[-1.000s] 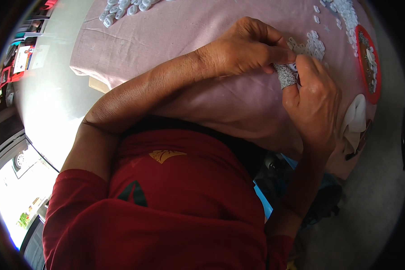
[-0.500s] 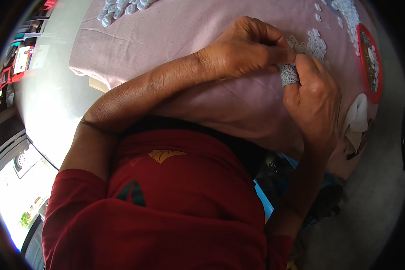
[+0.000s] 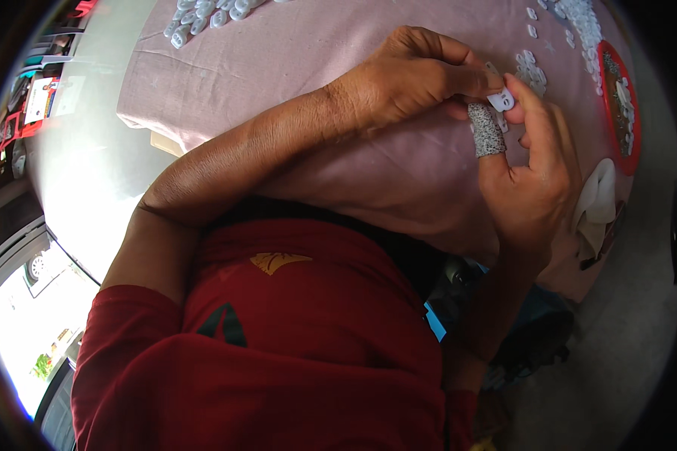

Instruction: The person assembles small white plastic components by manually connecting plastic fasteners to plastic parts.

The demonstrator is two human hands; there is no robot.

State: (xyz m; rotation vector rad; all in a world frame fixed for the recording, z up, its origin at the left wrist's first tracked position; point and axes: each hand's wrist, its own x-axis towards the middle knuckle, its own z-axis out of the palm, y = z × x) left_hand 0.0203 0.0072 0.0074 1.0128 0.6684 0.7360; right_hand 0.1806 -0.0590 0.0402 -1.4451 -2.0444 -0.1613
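Over the pink cloth my left hand pinches a small white oval plastic piece between thumb and fingers; it has a dark mark on its face. The fingers of my right hand are curled against the right end of the same piece. A grey speckled cover wraps my right thumb, which stands a little apart from the forefinger. Beyond the fingers lies a small heap of similar white pieces, partly hidden by my hands.
A table with a pink cloth spreads before me. Larger white pieces lie at the far left, a long pile of small ones at the far right. A red-rimmed tray and a white cloth sit at the right edge.
My right hand has turned and drawn slightly away to the right, its fingers opening out from the thumb. The white piece between my hands now shows its face.
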